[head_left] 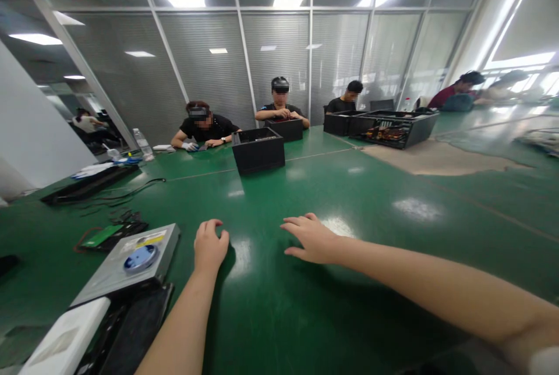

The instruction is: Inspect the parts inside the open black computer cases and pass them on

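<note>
— Where are the hands?
— Left hand (211, 247) and right hand (312, 239), both empty, fingers loosely curled, above the green table (262, 305).
— And the silver drive (131, 261)?
— Left of the left hand.

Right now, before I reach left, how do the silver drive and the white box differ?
The silver drive is wider and metallic, while the white box is narrower. The drive carries a blue round piece; the box has only a greyish patch on top. Both lie left of the left hand, flat side up.
</note>
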A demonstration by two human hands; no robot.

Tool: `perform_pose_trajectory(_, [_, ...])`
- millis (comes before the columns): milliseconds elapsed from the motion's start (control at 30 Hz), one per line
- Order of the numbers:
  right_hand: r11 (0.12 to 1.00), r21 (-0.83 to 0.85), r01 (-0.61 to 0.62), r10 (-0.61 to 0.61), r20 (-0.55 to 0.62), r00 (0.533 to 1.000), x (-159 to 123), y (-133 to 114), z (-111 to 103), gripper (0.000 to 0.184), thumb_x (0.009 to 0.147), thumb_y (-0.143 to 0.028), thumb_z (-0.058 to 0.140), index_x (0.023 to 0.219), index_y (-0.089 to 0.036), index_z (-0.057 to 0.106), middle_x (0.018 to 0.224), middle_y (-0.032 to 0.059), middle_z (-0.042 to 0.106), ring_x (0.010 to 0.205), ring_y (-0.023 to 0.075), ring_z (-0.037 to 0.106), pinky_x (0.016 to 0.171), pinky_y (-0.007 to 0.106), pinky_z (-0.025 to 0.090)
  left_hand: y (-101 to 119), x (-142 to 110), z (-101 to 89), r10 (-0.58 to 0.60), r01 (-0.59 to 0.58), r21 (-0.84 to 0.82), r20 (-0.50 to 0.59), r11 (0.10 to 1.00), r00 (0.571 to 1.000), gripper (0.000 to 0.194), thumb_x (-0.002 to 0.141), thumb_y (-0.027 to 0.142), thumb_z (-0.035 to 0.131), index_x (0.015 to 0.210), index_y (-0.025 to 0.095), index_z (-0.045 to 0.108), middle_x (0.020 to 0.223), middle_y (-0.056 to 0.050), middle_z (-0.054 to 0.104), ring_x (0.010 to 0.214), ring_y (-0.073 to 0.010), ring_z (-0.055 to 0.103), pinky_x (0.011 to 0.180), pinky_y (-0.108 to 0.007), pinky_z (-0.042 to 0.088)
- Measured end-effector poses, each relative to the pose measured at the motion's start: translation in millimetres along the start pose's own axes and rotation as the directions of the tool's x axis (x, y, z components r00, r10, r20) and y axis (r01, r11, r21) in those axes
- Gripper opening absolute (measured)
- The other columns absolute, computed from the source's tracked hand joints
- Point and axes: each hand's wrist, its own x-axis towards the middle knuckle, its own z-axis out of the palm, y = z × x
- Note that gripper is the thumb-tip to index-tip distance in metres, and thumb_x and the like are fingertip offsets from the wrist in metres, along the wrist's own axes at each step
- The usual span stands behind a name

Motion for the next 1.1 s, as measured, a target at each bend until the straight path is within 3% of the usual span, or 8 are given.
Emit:
perform_pose_trajectory(167, [0.97, 0.203, -0.135, 0.167, -0.148, 0.975, -62, 40, -12, 0.046, 0.089, -0.043, 0.06, 0.129, -0.02, 0.059, 0.128, 0.0133, 0.063, 0.113, 0.028, 0.061, 0.1, 0.049, 0.041, 2, 2, -8.8, -0.019, 0.02, -0.135, 0.014, 0.991, 1.0, 0.018, 0.078, 0.028, 0.053, 0.092, 0.021, 0.06, 0.095, -0.007, 0.061, 0.091, -0.0258, 0.061, 0.087, -0.041, 0.049])
perform_pose_trajectory(267, [0.836, 0.482, -0.26, 0.4, -0.213, 0.891, -78, 80, -9, 0.046, 0.088, -0.044, 0.06, 0.126, -0.019, 0.06, 0.097, 0.0084, 0.071, 0.084, 0.0216, 0.066, 0.082, 0.04, 0.051, 4, 4, -15.8, -0.077, 0.089, -0.251, 0.058, 0.964, 0.995, 0.021, 0.08, 0.034, 0.055, 0.094, 0.02, 0.061, 0.097, -0.007, 0.062, 0.088, -0.0244, 0.063, 0.081, -0.039, 0.051])
perform_pose_trajectory(333, [0.748, 0.594, -0.297, 0.513, -0.235, 0.825, -81, 109, -11, 0.047, 0.088, -0.048, 0.059, 0.124, -0.017, 0.06, 0.085, 0.0055, 0.069, 0.073, 0.0197, 0.064, 0.071, 0.036, 0.052, 8, 4, -19.1, -0.094, 0.113, -0.293, 0.079, 0.949, 0.992, 0.024, 0.081, 0.037, 0.056, 0.097, 0.02, 0.061, 0.099, -0.007, 0.062, 0.088, -0.0236, 0.063, 0.079, -0.038, 0.051])
perform_pose_trajectory(467, [0.721, 0.607, -0.336, 0.59, -0.283, 0.756, -80, 149, -14, 0.046, 0.085, -0.048, 0.063, 0.117, -0.015, 0.063, 0.09, 0.0067, 0.07, 0.072, 0.0188, 0.062, 0.07, 0.035, 0.05, 20, 0, -20.6, -0.042, 0.077, -0.303, 0.122, 0.95, 0.992, 0.025, 0.083, 0.038, 0.057, 0.1, 0.02, 0.062, 0.102, -0.007, 0.062, 0.089, -0.0225, 0.063, 0.079, -0.037, 0.052])
perform_pose_trajectory(633, [0.743, 0.587, -0.321, 0.572, -0.309, 0.76, -82, 164, -12, 0.046, 0.085, -0.047, 0.064, 0.119, -0.016, 0.061, 0.11, 0.0105, 0.069, 0.079, 0.019, 0.064, 0.073, 0.036, 0.053, 27, -2, -18.4, 0.001, 0.055, -0.295, 0.187, 0.954, 0.982, 0.026, 0.085, 0.037, 0.057, 0.103, 0.02, 0.062, 0.104, -0.007, 0.062, 0.09, -0.0221, 0.063, 0.076, -0.037, 0.052])
perform_pose_trajectory(833, [0.893, 0.41, -0.187, 0.394, -0.508, 0.766, -84, 149, -23, 0.047, 0.087, -0.045, 0.066, 0.125, -0.02, 0.058, 0.117, 0.0105, 0.065, 0.097, 0.0226, 0.064, 0.087, 0.04, 0.053, 28, 0, -15.3, 0.034, 0.039, -0.309, 0.227, 0.95, 0.973, 0.025, 0.085, 0.037, 0.056, 0.101, 0.02, 0.064, 0.104, -0.007, 0.062, 0.088, -0.022, 0.064, 0.077, -0.037, 0.053])
perform_pose_trajectory(1000, [0.961, 0.108, -0.253, 0.254, -0.702, 0.665, -66, 148, -57, 0.048, 0.089, -0.047, 0.061, 0.128, -0.02, 0.058, 0.124, 0.0126, 0.062, 0.116, 0.0277, 0.057, 0.102, 0.045, 0.044, 32, 0, -13.8, 0.059, 0.028, -0.314, 0.265, 0.949, 0.962, 0.025, 0.085, 0.039, 0.057, 0.098, 0.019, 0.064, 0.105, -0.007, 0.06, 0.087, -0.0211, 0.065, 0.075, -0.037, 0.054])
perform_pose_trajectory(1100, [0.931, -0.056, -0.362, 0.224, -0.695, 0.683, -31, 176, -88, 0.053, 0.091, -0.051, 0.056, 0.131, -0.017, 0.056, 0.134, 0.0149, 0.058, 0.126, 0.0309, 0.051, 0.105, 0.047, 0.039, 33, -1, -9.6, 0.088, 0.01, -0.309, 0.3, 0.951, 0.95, 0.024, 0.085, 0.039, 0.057, 0.098, 0.02, 0.063, 0.106, -0.007, 0.06, 0.086, -0.0209, 0.065, 0.072, -0.035, 0.054])
